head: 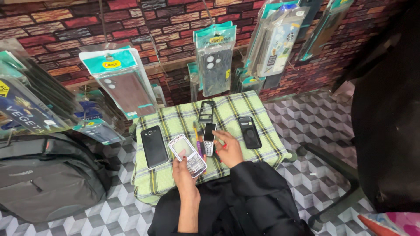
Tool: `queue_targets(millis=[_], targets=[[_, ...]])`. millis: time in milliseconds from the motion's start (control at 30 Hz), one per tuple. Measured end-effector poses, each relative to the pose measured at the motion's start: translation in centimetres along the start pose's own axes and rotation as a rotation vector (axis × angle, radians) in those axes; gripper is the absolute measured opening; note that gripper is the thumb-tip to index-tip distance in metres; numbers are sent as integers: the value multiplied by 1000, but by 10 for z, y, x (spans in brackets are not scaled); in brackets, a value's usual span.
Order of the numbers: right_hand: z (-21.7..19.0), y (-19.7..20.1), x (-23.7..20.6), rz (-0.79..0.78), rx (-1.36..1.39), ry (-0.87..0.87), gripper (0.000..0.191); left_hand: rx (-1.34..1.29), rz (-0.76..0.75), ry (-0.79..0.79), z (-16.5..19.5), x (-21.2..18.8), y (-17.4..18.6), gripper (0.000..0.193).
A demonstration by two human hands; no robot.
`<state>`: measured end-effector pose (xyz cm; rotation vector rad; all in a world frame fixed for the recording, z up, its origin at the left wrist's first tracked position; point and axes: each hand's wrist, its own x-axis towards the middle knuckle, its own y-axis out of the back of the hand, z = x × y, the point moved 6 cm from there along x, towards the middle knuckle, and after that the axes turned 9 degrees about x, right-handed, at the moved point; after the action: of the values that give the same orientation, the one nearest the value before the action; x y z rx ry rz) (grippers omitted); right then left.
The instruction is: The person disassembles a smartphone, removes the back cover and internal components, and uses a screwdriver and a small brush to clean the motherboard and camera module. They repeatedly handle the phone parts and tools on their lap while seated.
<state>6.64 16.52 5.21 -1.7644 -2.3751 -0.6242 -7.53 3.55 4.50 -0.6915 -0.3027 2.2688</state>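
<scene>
The left hand (183, 168) grips a silver keypad phone housing (187, 155) from below, fingers curled round its lower end, so the housing tilts up and away from the wrist over the near edge of the bench (175, 120), which is draped in a green checked cloth. The right hand (229, 148) rests just beside it, fingers bent and closed lightly on the lower part of a small black-and-silver keypad phone (209, 139) that lies on the cloth; the nails are painted red.

Between the two hands, touching or nearly touching the small phone, lie a few thin tools with coloured handles (199, 140); which tools they are cannot be told. Just beyond the left hand's outer side lies a black smartphone back (154, 146), flat on the cloth. Beyond the fingertips of the right hand, toward the wall, lies an empty dark phone frame (206, 111). To the outer side of the right hand, apart from it, lies another black phone (250, 132).

Above the bench, packaged phone cases (214, 59) hang in front of a brick-patterned wall (153, 22). A grey backpack (48, 175) sits on the patterned floor well off to the left hand's side, and a black chair (385, 122) stands to the right.
</scene>
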Motion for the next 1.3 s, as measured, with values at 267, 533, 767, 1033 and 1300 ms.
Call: queue_targets(millis=[267,533,767,1033,1300], targets=[[-1,25,-8,304,395,27,34,29,-25,-11,-6,3,0,36],[45,26,-29,292,961,-393,52,68,-17,-18,-12,7,-1,37],[36,4,-37,-55,1440,-533,41,81,4,10,-14,7,-1,37],[-1,-4,-38,-25,1433,-564,30,17,-4,13,-20,11,-1,37],[-19,-6,-37,-119,1173,-310,30,48,-11,62,-21,10,-5,44]])
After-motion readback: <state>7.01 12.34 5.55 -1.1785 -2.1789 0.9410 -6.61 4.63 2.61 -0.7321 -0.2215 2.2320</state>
